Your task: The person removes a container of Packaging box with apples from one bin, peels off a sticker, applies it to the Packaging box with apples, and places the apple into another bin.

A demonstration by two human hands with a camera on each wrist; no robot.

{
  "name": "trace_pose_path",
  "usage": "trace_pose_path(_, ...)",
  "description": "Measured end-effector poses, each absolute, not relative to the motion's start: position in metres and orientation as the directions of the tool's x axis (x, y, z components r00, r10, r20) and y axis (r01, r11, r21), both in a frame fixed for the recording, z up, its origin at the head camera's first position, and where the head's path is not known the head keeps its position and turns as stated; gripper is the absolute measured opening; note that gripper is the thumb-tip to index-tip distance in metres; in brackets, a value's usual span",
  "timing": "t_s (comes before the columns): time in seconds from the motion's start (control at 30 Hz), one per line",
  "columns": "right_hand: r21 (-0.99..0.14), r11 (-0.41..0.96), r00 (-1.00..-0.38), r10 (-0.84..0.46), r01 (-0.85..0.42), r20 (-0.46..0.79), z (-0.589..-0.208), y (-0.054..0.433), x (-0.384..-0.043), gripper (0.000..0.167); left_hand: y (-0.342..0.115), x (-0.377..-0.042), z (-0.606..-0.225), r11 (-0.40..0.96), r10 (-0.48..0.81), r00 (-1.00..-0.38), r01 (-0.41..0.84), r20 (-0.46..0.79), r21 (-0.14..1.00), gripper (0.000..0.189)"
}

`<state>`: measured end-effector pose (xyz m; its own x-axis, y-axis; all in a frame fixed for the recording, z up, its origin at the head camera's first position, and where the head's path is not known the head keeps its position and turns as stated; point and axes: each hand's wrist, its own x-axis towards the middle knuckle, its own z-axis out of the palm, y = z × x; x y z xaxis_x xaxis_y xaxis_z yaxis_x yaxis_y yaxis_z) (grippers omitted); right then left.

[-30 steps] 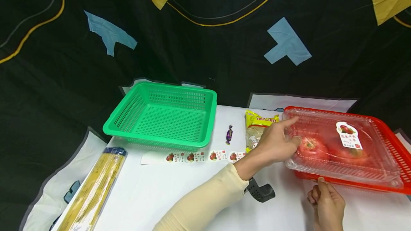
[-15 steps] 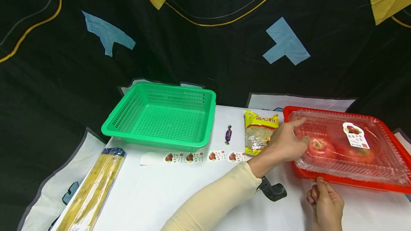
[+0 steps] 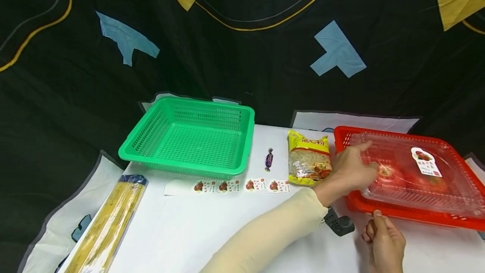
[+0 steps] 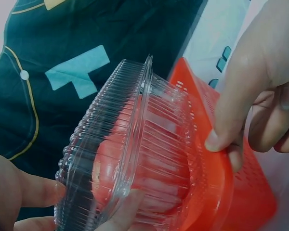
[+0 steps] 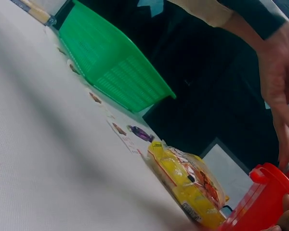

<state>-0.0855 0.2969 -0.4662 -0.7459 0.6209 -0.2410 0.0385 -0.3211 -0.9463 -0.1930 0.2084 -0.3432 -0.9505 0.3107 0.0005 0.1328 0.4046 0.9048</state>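
Note:
My left hand (image 3: 354,169) grips the left end of a clear plastic clamshell box (image 3: 413,199), thumb and fingers on its edge in the left wrist view. Inside lie red round fruits (image 3: 390,175) that look like tomatoes. A white label (image 3: 426,161) with a fruit picture sits on the lid. The box overlaps the red basket (image 3: 407,213) from above, inside most of its rim in the head view. With thumb and curled fingers, my right hand (image 3: 385,239) pinches the basket's near rim, as the left wrist view (image 4: 260,96) also shows.
A yellow pasta bag (image 3: 308,159) lies just left of the red basket. Beyond it are a purple wrapped candy (image 3: 269,160), a strip of fruit labels (image 3: 227,186) and a green basket (image 3: 189,138). Long packaged noodles (image 3: 107,226) lie at the table's left edge.
My left hand has moved right with the clamshell box, shifting it further over the red basket and uncovering more of the pasta bag. The right hand stays at the rim.

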Motion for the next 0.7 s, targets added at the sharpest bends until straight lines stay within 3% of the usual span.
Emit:
trace_pose_path(0.23, -0.948, -0.299, -0.728, 0.625, 0.111, -0.282, -0.464, 0.299, -0.084, 0.037, 0.224, -0.196, -0.349, 0.411, 0.266, -0.960, 0.030, -0.088, 0.911, 0.056)
trace_pose_path(0.47, -0.965, -0.263, -0.794, 0.585, 0.006, -0.164, -0.467, 0.297, -0.082, 0.040, 0.235, -0.202, -0.355, 0.453, 0.223, -0.966, -0.013, -0.127, 0.892, 0.061)
trace_pose_path(0.7, -0.944, -0.323, -0.757, 0.602, 0.062, -0.256, -0.457, 0.291, -0.085, 0.040, 0.243, -0.203, -0.360, 0.495, 0.190, -0.967, -0.054, -0.168, 0.867, 0.070)
